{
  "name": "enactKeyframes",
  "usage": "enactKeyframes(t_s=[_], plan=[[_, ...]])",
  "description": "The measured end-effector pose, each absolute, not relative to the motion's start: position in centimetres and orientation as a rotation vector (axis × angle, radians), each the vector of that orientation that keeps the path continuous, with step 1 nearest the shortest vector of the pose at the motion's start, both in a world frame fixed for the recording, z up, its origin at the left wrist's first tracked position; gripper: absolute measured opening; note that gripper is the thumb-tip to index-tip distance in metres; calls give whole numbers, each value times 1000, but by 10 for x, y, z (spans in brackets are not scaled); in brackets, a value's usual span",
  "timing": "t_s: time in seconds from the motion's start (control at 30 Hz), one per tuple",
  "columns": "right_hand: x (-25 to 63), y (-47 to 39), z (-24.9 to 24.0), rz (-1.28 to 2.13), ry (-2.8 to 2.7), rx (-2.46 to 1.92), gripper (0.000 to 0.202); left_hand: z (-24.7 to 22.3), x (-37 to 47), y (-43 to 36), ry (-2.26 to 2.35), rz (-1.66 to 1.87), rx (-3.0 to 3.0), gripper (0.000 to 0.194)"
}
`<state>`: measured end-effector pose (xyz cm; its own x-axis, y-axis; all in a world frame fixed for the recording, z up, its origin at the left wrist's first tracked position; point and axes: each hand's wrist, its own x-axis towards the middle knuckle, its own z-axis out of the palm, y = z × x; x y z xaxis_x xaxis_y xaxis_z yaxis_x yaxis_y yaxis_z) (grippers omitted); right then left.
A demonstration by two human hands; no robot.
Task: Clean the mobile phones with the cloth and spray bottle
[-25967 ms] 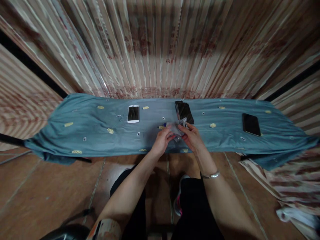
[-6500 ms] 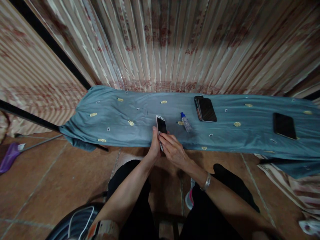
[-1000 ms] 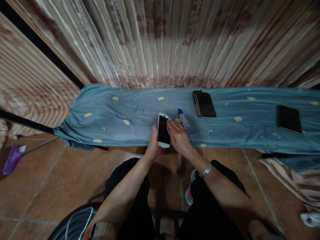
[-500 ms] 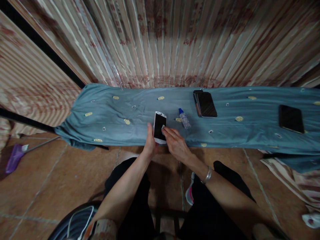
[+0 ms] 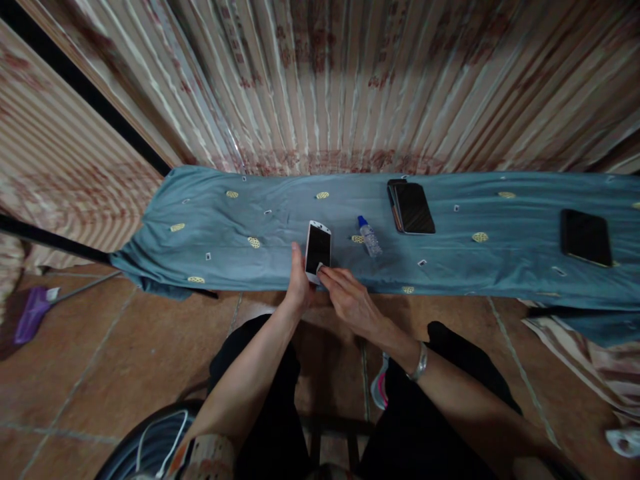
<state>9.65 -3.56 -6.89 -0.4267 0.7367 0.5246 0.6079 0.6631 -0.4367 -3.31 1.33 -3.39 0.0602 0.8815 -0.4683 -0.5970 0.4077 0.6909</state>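
Observation:
A white smartphone [image 5: 319, 245] with a dark screen is held tilted over the near edge of the cloth-covered bench. My left hand [image 5: 299, 283] grips it from the left and below, thumb along its side. The fingers of my right hand [image 5: 353, 300] are pinched together on a small white wipe [image 5: 319, 267], pressed against the lower part of the screen. Most of the wipe is hidden under the fingertips. To the right of the phone lies a small clear bottle [image 5: 369, 238] with a blue cap.
Dark phones, some stacked [image 5: 413, 208], lie right of the bottle, and another dark device [image 5: 585, 238] sits farther right. The blue-green cloth [image 5: 280, 220] covers the long bench, with a striped curtain [image 5: 320, 87] behind. A purple broom [image 5: 33, 313] is on the floor at left.
My right hand has slid the wipe down the screen, from its middle right side to the lower edge. My left hand keeps its hold on the phone.

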Motion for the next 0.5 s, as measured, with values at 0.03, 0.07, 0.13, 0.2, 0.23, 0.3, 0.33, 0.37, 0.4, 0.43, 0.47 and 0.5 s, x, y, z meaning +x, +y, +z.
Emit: enactKeyframes(t_s=[0.03,0.07,0.13,0.2,0.23,0.3,0.33,0.37,0.4,0.43,0.47,0.5], plan=[[96,-37,-68,237,-2167,-1023,50,-33,-33,13,994,1151,357,67],[96,-38,-67,240,-2165,-1014,50,-33,-32,13,997,1150,359,68],[95,-40,-64,239,-2165,-1005,50,-32,-31,12,1004,1153,368,68],[94,-41,-62,223,-2167,-998,48,-32,-29,11,1014,1147,379,68],[93,-42,-61,208,-2166,-996,46,-32,-28,11,1016,1138,378,67],[92,-42,-59,174,-2156,-998,43,-34,-26,9,1012,1113,363,66],[91,-42,-59,163,-2149,-1001,42,-35,-25,9,1005,1102,352,65],[90,-41,-58,158,-2141,-1004,42,-36,-24,8,995,1095,344,65],[90,-41,-58,161,-2135,-1006,42,-37,-24,7,981,1090,343,64],[89,-41,-58,170,-2131,-1005,42,-38,-23,7,961,1088,349,64],[89,-40,-57,177,-2127,-1002,42,-39,-23,6,936,1100,359,63],[89,-40,-57,182,-2124,-998,42,-39,-23,6,912,1113,368,62]])
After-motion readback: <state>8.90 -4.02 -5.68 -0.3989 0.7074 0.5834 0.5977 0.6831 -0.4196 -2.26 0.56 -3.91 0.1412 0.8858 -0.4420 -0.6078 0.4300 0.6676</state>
